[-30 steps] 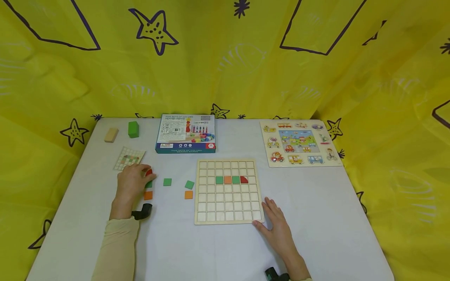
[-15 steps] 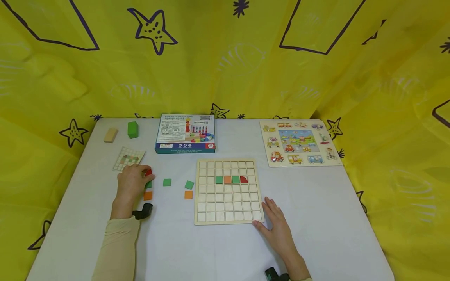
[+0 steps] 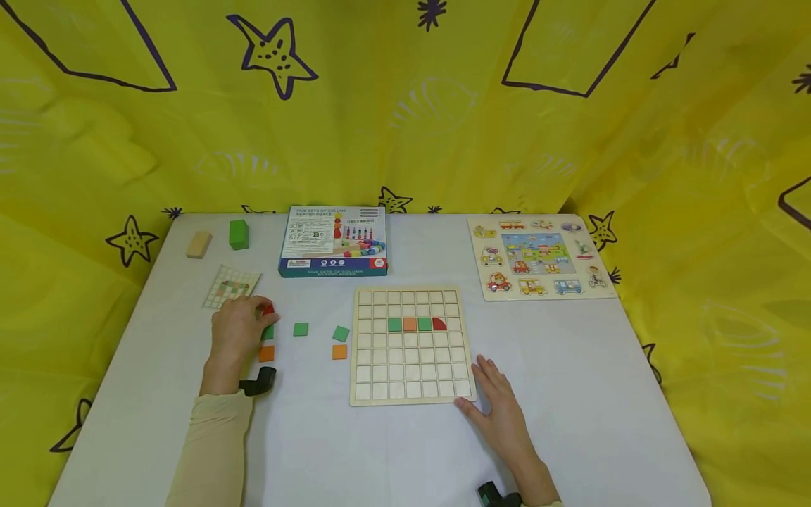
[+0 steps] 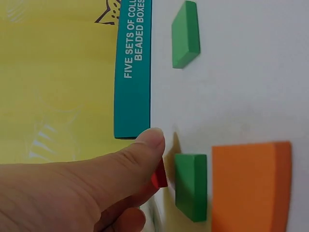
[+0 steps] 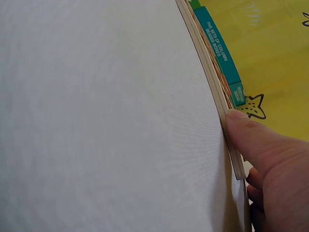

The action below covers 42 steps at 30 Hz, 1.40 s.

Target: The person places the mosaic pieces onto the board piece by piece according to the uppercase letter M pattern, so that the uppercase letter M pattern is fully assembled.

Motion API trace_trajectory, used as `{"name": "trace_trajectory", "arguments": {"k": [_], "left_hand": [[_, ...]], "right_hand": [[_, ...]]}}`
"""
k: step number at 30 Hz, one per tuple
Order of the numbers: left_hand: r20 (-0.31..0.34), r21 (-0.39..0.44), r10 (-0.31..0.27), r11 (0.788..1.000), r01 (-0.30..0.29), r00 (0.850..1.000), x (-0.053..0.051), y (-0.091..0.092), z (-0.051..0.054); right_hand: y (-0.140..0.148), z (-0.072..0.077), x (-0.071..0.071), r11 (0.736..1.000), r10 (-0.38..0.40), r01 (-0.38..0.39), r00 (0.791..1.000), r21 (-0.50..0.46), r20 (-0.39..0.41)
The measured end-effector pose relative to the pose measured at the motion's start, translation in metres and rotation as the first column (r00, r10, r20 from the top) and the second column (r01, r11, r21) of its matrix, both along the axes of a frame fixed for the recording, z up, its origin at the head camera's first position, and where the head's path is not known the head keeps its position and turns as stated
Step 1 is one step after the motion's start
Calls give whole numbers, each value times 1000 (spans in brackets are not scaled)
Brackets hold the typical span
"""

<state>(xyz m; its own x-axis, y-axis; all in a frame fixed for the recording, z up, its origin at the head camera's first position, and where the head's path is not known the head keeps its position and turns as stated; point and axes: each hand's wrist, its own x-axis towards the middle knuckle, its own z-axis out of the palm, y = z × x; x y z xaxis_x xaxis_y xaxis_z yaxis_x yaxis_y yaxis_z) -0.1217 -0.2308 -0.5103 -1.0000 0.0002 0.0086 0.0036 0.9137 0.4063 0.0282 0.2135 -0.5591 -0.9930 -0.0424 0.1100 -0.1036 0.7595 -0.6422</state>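
Scarcely anything has moved since the earlier frame. Your left hand (image 3: pixel 237 327): thumb and fingers pinching one red piece (image 4: pixel 160 175), just beside one green square tile (image 4: pixel 190 188) and one orange square tile (image 4: pixel 247 188). Your right hand (image 3: pixel 500 415): fingers apart, thumb touching the wooden grid board (image 3: pixel 412 372) at its near right corner. Beyond: one gridded pattern card (image 3: pixel 231 287); one "Five Sets of Column Beaded Boxes" carton (image 3: pixel 333 241).

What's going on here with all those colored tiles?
A person's left hand has a red tile in its grip. Their right hand touches the edge of a wooden grid board, where one row holds four tiles: green, orange, green and a red quarter-circle. Loose green tiles and orange tiles lie nearby.
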Motion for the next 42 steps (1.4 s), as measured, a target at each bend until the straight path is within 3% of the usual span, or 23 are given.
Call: {"name": "trace_trajectory", "arguments": {"k": [12,19,27,33,42], "left_hand": [[-25,87,-11,996,14,1000,-3,19,10],[-34,78,-67,995,69,997,-5,39,14],[-29,78,-90,993,92,995,-7,62,18],[-88,81,-144,985,151,986,-9,77,16],[-82,57,-213,974,217,974,-8,103,18]], "right_hand": [[1,1,0,1000,-1,1,1000,-6,17],[1,1,-1,1000,2,-2,1000,-4,26],[1,2,0,1000,2,-2,1000,-7,29],[1,3,0,1000,7,-6,999,-13,40],[1,5,-1,1000,5,-4,998,-13,56]]}}
